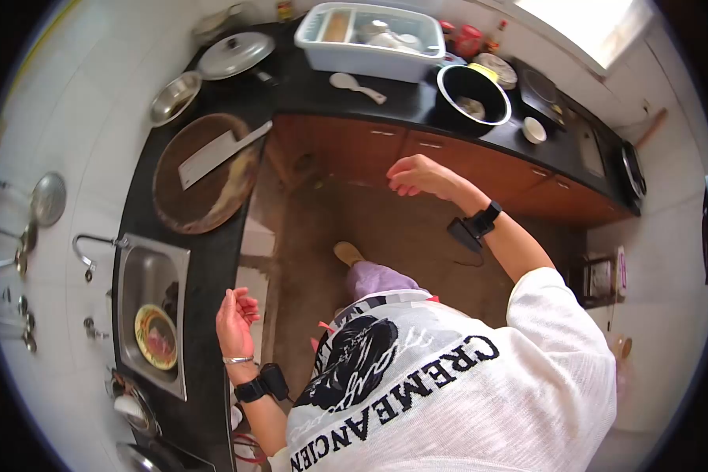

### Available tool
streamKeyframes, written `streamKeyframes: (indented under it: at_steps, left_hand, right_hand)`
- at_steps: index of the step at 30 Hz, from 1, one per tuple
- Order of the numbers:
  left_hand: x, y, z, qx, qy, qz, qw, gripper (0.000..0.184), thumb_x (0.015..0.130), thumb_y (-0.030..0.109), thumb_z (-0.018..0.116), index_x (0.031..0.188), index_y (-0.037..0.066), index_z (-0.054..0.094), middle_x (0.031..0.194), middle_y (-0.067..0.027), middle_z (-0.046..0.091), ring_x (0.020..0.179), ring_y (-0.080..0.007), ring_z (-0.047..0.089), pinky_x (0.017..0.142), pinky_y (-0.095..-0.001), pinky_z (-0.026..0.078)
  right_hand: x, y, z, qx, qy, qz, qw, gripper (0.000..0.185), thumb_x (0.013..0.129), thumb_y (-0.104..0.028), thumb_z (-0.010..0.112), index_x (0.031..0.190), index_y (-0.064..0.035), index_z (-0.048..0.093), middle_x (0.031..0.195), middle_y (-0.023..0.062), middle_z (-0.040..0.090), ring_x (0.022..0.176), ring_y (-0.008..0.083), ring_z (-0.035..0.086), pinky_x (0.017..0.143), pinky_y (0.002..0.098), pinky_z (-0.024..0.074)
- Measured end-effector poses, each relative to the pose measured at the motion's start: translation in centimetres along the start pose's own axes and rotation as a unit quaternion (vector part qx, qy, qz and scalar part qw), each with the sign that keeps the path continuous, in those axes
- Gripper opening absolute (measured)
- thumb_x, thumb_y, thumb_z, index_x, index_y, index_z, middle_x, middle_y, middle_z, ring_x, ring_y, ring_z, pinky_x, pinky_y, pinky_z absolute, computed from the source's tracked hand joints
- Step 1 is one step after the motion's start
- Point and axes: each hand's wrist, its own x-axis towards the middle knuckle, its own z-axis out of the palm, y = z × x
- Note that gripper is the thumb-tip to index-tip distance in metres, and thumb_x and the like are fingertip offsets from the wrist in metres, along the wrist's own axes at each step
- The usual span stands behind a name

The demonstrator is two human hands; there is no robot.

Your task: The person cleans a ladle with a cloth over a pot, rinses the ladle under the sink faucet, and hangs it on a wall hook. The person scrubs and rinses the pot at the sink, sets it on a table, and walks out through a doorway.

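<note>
My left hand is raised beside the counter's edge, right of the sink, its fingers loosely curled and apart with nothing between them. Out over the floor, in front of the wooden cabinets, my right hand hangs in the air, fingers bent and holding nothing visible. A cleaver lies on a round wooden chopping board at the counter corner. In the metal sink sits a yellow-rimmed bowl with reddish contents.
Along the back counter are a lidded pan, a metal bowl, a blue plastic tub, a white spoon, a black pot and a small white bowl. Ladles hang on the left wall.
</note>
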Motion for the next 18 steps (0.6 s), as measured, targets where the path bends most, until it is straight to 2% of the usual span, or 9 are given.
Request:
streamKeyframes:
  at_steps: [3, 7, 11, 13, 14, 16, 17, 18]
  left_hand:
    - [2.2, 0.6, 5.5, 0.038, -0.046, 0.003, 0.998, 0.036, 0.098, 0.036, 0.048, 0.108, 0.004, 0.06, 0.079, -0.0034, 0.062, 0.07, -0.0089, 0.057, 0.06, -0.0222, 0.045]
    - [4.4, 1.5, 12.2, 0.087, -0.086, 0.007, 0.993, 0.033, 0.098, 0.031, 0.05, 0.112, 0.003, 0.059, 0.078, -0.0018, 0.062, 0.07, -0.0071, 0.057, 0.06, -0.021, 0.045]
    - [8.1, 1.5, 20.8, 0.134, -0.13, 0.008, 0.982, 0.03, 0.097, 0.026, 0.05, 0.116, 0.005, 0.059, 0.08, -0.0008, 0.063, 0.07, -0.0059, 0.056, 0.06, -0.0197, 0.045]
    - [10.4, 0.7, 26.1, 0.149, -0.143, 0.016, 0.978, 0.029, 0.097, 0.023, 0.05, 0.118, 0.006, 0.059, 0.081, -0.0006, 0.064, 0.071, -0.0064, 0.057, 0.061, -0.0201, 0.045]
    - [11.2, 0.5, 29.3, 0.172, -0.155, 0.025, 0.972, 0.029, 0.097, 0.022, 0.05, 0.119, 0.006, 0.059, 0.081, -0.0008, 0.064, 0.071, -0.0069, 0.057, 0.061, -0.0205, 0.046]
    - [12.9, -0.3, 35.5, 0.19, -0.183, 0.021, 0.964, 0.029, 0.096, 0.021, 0.05, 0.12, 0.006, 0.059, 0.083, -0.0017, 0.065, 0.072, -0.0077, 0.058, 0.063, -0.0214, 0.046]
    - [14.0, -0.6, 38.4, 0.185, -0.2, 0.012, 0.962, 0.03, 0.096, 0.021, 0.05, 0.121, 0.006, 0.058, 0.084, -0.0023, 0.065, 0.073, -0.0081, 0.058, 0.063, -0.022, 0.047]
    - [15.2, -1.0, 40.8, 0.186, -0.19, 0.007, 0.964, 0.03, 0.096, 0.021, 0.05, 0.121, 0.006, 0.058, 0.084, -0.0023, 0.065, 0.073, -0.0081, 0.058, 0.063, -0.022, 0.047]
  right_hand:
    - [-2.7, 4.6, -6.5, 0.064, 0.08, 0.025, 0.994, 0.029, 0.086, -0.016, 0.057, 0.11, 0.0012, 0.061, 0.092, 0.0087, 0.066, 0.076, 0.0147, 0.064, 0.063, 0.0266, 0.053]
    - [-4.8, 7.0, -15.3, 0.164, 0.202, 0.005, 0.966, 0.024, 0.088, -0.01, 0.056, 0.109, 0.0018, 0.06, 0.088, 0.0093, 0.065, 0.07, 0.0148, 0.064, 0.06, 0.0268, 0.0545]
    - [-1.0, 10.7, -24.9, 0.047, 0.243, 0.042, 0.968, 0.023, 0.088, -0.014, 0.057, 0.108, -0.0029, 0.062, 0.09, 0.004, 0.064, 0.07, 0.011, 0.063, 0.061, 0.0251, 0.0531]
    - [2.6, 13.1, -28.9, 0.021, 0.228, 0.033, 0.973, 0.022, 0.085, -0.012, 0.057, 0.104, -0.0048, 0.065, 0.09, 0.0035, 0.063, 0.067, 0.0113, 0.062, 0.06, 0.0259, 0.0524]
    - [4.6, 14.2, -30.7, -0.085, 0.187, 0.022, 0.978, 0.023, 0.083, -0.01, 0.056, 0.103, -0.006, 0.067, 0.094, 0.0053, 0.064, 0.077, 0.0157, 0.062, 0.068, 0.0288, 0.0519]
    - [8.0, 16.5, -33.7, -0.291, 0.09, -0.001, 0.953, 0.028, 0.078, -0.006, 0.053, 0.1, -0.0085, 0.07, 0.101, 0.009, 0.065, 0.097, 0.0247, 0.062, 0.084, 0.0344, 0.051]
    - [10.2, 17.9, -35.0, -0.29, 0.075, -0.002, 0.954, 0.028, 0.078, -0.006, 0.053, 0.1, -0.0085, 0.07, 0.101, 0.009, 0.065, 0.097, 0.0247, 0.062, 0.084, 0.0344, 0.051]
    - [12.4, 19.2, -36.2, -0.404, -0.014, -0.086, 0.911, 0.03, 0.078, -0.006, 0.053, 0.102, -0.0094, 0.07, 0.107, 0.0096, 0.065, 0.107, 0.0274, 0.057, 0.09, 0.0362, 0.0475]
